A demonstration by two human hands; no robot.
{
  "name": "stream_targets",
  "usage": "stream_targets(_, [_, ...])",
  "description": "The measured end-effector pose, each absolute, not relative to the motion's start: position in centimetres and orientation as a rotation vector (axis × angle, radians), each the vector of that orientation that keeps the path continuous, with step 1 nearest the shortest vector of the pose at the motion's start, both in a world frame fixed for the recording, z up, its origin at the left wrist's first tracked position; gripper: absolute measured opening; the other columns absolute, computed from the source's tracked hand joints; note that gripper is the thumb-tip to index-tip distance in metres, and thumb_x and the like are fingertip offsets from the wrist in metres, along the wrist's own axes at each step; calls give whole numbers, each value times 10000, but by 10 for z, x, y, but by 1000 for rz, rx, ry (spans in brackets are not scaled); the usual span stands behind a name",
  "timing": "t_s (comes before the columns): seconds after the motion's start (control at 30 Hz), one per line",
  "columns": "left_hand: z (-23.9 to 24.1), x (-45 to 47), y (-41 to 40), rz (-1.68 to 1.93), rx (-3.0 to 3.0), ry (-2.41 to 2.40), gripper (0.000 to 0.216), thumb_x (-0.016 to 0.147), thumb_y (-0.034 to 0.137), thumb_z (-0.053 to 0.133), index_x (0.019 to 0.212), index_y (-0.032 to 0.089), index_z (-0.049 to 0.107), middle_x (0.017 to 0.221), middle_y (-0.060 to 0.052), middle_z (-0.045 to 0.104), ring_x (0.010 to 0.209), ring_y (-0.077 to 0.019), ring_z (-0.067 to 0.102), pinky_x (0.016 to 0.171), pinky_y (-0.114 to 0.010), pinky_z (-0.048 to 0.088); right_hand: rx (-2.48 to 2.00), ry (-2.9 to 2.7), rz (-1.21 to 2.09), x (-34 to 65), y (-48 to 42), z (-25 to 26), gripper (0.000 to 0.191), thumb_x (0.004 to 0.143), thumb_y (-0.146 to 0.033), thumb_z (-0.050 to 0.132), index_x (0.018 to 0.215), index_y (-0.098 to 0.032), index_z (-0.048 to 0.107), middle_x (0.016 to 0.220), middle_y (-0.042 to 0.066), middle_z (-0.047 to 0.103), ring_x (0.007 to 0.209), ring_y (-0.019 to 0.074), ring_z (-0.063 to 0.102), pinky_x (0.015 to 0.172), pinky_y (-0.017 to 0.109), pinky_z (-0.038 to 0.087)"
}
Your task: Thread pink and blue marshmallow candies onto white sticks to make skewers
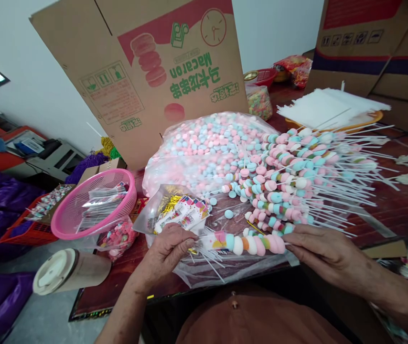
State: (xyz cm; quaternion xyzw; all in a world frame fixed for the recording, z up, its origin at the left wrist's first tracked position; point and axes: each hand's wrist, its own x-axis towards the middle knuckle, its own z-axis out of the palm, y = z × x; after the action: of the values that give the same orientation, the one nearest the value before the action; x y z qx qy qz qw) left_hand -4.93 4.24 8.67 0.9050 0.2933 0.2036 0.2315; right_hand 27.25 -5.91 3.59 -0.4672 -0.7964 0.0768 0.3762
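Note:
A candy skewer (250,244) of pink, white and blue marshmallow-like pieces lies level between my hands, its left end in a printed clear wrapper (217,240). My left hand (173,246) pinches the wrapper's left end. At the other end, my right hand (324,251) is closed on the stick. Behind the right hand is a heap of similar skewers (293,174) with white sticks pointing right. A clear bag of printed wrappers (186,210) and gold twist ties (171,204) sits just behind my left hand. Several white sticks (209,258) lie below that hand.
A large bag of loose candy (204,148) stands before a tall carton (175,62). Left are a pink basket (130,191) with wrapped skewers, a bag of pink candy (120,236) and a lidded cup (89,271) near the edge. White sticks (333,107) fill a tray at back right.

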Motion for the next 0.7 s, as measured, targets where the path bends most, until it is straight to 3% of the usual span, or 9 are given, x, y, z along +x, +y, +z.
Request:
stream_targets(0.17, [112, -29, 61, 363, 2821, 669, 169, 845, 206, 482, 884, 231, 645, 810, -13, 670, 796, -159, 580, 988, -456, 261, -1246, -2066, 395, 257, -55, 42, 205, 875, -162, 425, 835, -191, 623, 662, 23, 594, 612, 121, 559, 547, 208, 411])
stream_targets(0.27, [107, -14, 68, 841, 2774, 905, 141, 756, 297, 617, 890, 273, 656, 1103, -40, 610, 1071, -241, 502, 1036, -524, 156, -1258, -1951, 570, 239, -54, 40, 244, 891, -203, 406, 749, -178, 602, 600, 1, 548, 555, 99, 517, 520, 193, 385])
stream_targets(0.37, [86, 3, 63, 1567, 1946, 1180, 545, 624, 435, 717, 1120, 295, 540, 1344, -62, 410, 1245, -273, 353, 1019, -471, 265, -1310, -1800, 700, 223, -54, 32, 286, 900, -258, 394, 704, -176, 586, 599, -1, 539, 556, 100, 499, 523, 191, 383])
stream_targets(0.4, [79, 11, 58, 1666, 1564, 1159, 602, 625, 500, 692, 1159, 303, 496, 1325, -64, 429, 1216, -263, 397, 987, -451, 322, -1324, -1766, 737, 218, -54, 28, 299, 900, -277, 393, 693, -177, 583, 598, 0, 539, 560, 104, 497, 524, 194, 384])
stream_targets(0.5, [68, 35, 40, 1358, 775, 919, 626, 649, 656, 558, 1115, 242, 511, 1080, -99, 602, 986, -257, 583, 843, -429, 450, -1347, -1724, 822, 203, -51, 23, 316, 897, -311, 391, 688, -180, 588, 601, 2, 552, 573, 115, 501, 534, 208, 384])
stream_targets(0.57, [66, 50, 31, 1197, 587, 835, 558, 636, 564, 647, 1052, 208, 541, 826, -58, 659, 744, -210, 638, 771, -402, 482, -1349, -1720, 863, 192, -46, 25, 327, 897, -315, 380, 679, -182, 585, 608, 5, 565, 580, 121, 503, 538, 218, 383])
stream_targets(0.63, [66, 61, 27, 1170, 535, 855, 402, 641, 397, 717, 952, 185, 577, 584, 25, 610, 504, -123, 577, 733, -363, 492, -1363, -1707, 869, 179, -40, 31, 349, 890, -307, 374, 614, -180, 546, 581, 3, 553, 558, 121, 489, 522, 226, 372])
stream_targets(0.7, [65, 64, 30, 1173, 516, 896, 246, 666, 338, 705, 780, 151, 593, 449, 62, 526, 389, -75, 487, 710, -337, 494, -1373, -1690, 861, 170, -35, 37, 349, 879, -288, 375, 571, -181, 498, 558, -1, 542, 533, 119, 477, 508, 230, 364])
